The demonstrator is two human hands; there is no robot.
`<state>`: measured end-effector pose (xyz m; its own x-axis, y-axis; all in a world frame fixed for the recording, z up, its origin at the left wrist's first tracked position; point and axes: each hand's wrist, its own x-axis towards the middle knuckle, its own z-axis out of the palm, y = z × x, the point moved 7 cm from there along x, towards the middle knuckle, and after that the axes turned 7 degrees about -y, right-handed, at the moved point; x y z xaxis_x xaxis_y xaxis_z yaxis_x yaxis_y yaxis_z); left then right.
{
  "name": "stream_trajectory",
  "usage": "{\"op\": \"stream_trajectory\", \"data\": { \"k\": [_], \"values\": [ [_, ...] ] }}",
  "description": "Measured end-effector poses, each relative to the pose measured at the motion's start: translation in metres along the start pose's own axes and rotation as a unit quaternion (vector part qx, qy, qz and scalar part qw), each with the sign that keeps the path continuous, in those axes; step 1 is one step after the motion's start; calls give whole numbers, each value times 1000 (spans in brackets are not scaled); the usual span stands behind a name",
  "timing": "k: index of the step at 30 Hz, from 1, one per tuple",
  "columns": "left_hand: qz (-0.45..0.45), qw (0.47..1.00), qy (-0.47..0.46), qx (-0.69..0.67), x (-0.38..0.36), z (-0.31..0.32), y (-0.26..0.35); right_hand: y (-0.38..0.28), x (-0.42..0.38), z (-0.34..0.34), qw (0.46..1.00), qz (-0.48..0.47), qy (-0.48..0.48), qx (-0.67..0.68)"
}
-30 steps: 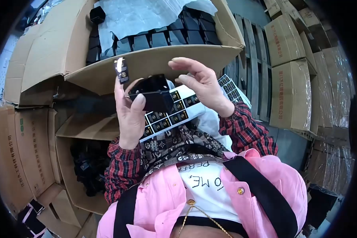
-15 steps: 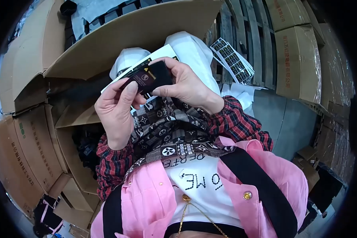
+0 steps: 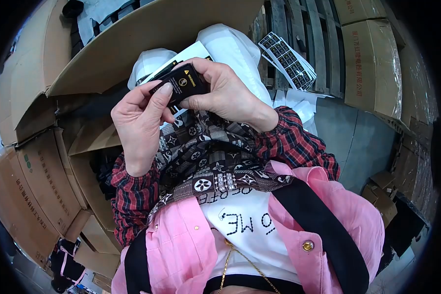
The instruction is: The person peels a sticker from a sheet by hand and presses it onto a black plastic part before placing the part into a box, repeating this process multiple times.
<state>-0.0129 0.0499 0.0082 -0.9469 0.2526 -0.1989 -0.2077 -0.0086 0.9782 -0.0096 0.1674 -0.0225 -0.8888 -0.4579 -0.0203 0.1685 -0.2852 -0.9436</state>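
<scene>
Both hands hold a small flat black piece with a yellow warning label [image 3: 182, 84] above the lap. My left hand [image 3: 141, 110] grips its left end, the thumb pressed on the face. Around its right end, my right hand [image 3: 220, 85] is closed, thumb below and fingers along the top. Under the hands, a white sheet with black labels [image 3: 197, 50] lies on the lap, partly hidden by them. More label sheets [image 3: 290, 61] rest in a stack to the right, on a wooden pallet [image 3: 323, 49].
An open cardboard box [image 3: 157, 29] stands in front of the knees. Dark items [image 3: 103, 171] sit in a box at the left. Printed cartons [image 3: 365, 63] are stacked on the right, and another carton [image 3: 39, 186] is at the left.
The view has shifted slightly. The black piece has tilted so its warning print faces me more squarely and reads more clearly. Both hands keep hold of it.
</scene>
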Motion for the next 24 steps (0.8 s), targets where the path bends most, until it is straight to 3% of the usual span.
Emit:
{"op": "stream_trajectory", "data": {
  "k": [12, 21, 24],
  "values": [
    [9, 1000, 7, -4, 2, 1, 0, 1, 1, -3, 999, -28, 27, 12],
    [20, 1000, 16, 11, 2, 1, -1, 1, 0, 1, 999, 33, -6, 13],
    [13, 999, 25, 33, 1, 1, -1, 1, 1, 2, 1000, -20, -2, 15]
  ]
}}
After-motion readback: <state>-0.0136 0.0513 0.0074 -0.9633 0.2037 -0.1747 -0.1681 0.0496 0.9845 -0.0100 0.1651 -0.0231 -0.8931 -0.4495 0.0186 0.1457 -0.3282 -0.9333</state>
